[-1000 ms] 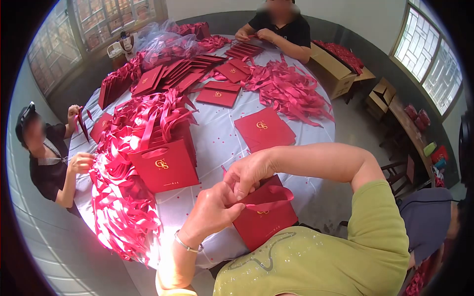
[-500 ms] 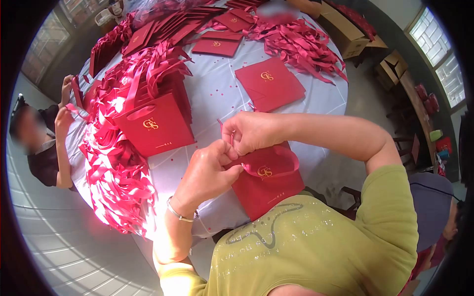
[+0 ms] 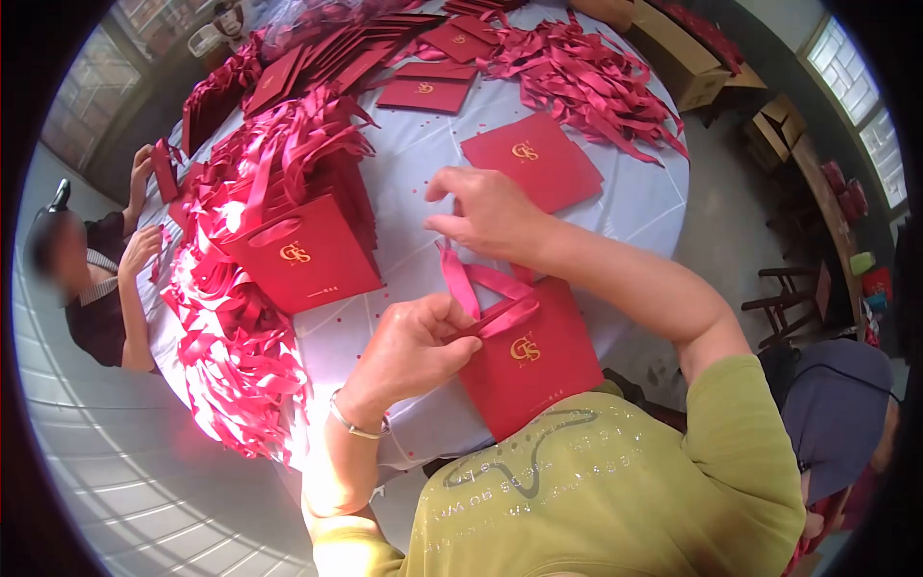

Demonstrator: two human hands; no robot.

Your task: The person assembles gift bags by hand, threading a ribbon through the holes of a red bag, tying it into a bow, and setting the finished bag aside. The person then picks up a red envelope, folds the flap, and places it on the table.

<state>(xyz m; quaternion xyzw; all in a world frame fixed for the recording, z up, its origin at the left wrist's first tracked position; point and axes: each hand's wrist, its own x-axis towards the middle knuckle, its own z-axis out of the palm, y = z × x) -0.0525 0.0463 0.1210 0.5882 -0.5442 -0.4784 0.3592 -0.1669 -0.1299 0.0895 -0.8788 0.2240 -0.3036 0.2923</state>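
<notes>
Against the front of my body, a red paper gift bag (image 3: 534, 380) with a gold logo lies at the table edge, a pink-red ribbon (image 3: 510, 315) looped at its top. My left hand (image 3: 413, 346) is closed, thumb and fingers pinching the ribbon near the bag's upper left corner. Higher up, my right hand (image 3: 490, 212) is off the ribbon, thumb and fingers apart with nothing between them. Just beyond it lie flat red bags (image 3: 543, 159). To the left stands a row of bags with ribbon handles (image 3: 312, 260).
Loose ribbons (image 3: 236, 375) heap along the table's left side, and another ribbon pile (image 3: 596, 91) lies at the far right. More bags (image 3: 423, 91) cover the back. A co-worker (image 3: 106, 279) handles red material at left. Cardboard boxes (image 3: 687, 62) stand beyond the table.
My hands were together at the ribbon. My right hand has since come away, up and to the right, and opened. My left hand stays at the bag's top, and the ribbon loop has shifted.
</notes>
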